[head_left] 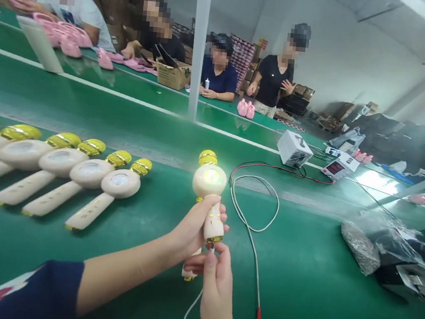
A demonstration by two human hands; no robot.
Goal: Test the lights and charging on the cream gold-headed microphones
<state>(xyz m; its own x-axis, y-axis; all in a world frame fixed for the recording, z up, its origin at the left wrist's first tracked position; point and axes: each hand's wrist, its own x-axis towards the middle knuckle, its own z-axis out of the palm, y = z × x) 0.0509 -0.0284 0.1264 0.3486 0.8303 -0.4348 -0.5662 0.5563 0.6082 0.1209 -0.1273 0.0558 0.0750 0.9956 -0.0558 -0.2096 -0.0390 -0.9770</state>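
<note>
My left hand (195, 223) is shut around the cream handle of a karaoke microphone (210, 182), whose round head glows and whose gold grille points away from me. My right hand (217, 285) pinches a white cable plug (211, 249) at the microphone's gold base end. The white cable (193, 308) runs down out of view. Below my hands, a cream handle end with a gold tip (188, 273) shows; its other end is hidden. A row of several similar microphones (120, 183) lies on the green belt to my left, apart from both hands.
The green conveyor belt (299, 273) runs across the view. To the right stand a white power unit (294, 148) and a red-display meter (336, 168), with looped wires. A plastic bag (360, 246) lies at right. Several co-workers stand beyond a post, near pink items and cardboard boxes.
</note>
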